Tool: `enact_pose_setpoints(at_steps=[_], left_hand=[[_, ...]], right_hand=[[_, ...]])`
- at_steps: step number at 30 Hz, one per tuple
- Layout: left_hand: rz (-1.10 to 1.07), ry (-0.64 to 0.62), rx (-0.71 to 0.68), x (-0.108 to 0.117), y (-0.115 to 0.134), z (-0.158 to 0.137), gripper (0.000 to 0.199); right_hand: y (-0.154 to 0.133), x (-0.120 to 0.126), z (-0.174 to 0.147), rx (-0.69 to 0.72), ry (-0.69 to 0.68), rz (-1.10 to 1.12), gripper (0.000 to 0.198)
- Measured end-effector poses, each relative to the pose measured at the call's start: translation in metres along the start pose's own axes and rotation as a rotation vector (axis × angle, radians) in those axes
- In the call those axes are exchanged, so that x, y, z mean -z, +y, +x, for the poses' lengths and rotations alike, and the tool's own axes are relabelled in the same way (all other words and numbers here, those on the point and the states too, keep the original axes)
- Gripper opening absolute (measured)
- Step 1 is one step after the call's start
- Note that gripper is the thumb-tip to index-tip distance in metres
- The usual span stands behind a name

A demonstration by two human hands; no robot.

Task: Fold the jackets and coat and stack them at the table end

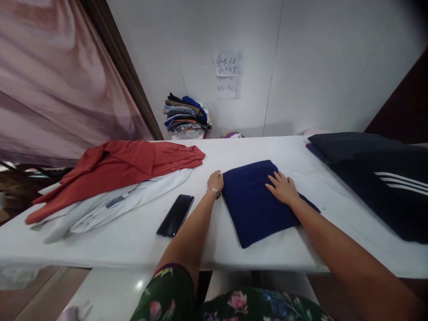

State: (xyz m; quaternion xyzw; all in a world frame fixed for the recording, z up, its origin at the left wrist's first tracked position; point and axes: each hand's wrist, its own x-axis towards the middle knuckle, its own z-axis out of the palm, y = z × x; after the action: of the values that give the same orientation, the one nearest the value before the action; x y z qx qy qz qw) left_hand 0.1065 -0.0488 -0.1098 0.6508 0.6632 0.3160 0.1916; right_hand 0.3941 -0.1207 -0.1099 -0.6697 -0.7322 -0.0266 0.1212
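Note:
A folded navy blue garment (pixel 257 205) lies flat on the white-covered table in front of me. At its far left corner, my left hand (pixel 216 183), with a bracelet on the wrist, has its fingers closed on the edge of the cloth. My right hand (pixel 283 188) rests palm down on the garment's right part, fingers spread. A small flap of the same navy cloth sticks out beyond the right wrist. Left of my left forearm lies a black smartphone (pixel 175 215).
Red clothing (pixel 127 162) lies over white and pale grey garments (pixel 117 203) on the left of the table (pixel 133 249). Dark clothes (pixel 374 178), one with white stripes, are piled at the right. A clothes stack (pixel 187 117) stands behind, below paper signs (pixel 228 73) on the wall.

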Motion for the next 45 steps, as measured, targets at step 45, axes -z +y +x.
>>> enact_pose_setpoints(at_steps=[45], left_hand=[[0.155,-0.012,0.026,0.008,-0.011,0.023,0.018]], right_hand=[[0.010,-0.021,0.127,0.004,-0.076,-0.068,0.053]])
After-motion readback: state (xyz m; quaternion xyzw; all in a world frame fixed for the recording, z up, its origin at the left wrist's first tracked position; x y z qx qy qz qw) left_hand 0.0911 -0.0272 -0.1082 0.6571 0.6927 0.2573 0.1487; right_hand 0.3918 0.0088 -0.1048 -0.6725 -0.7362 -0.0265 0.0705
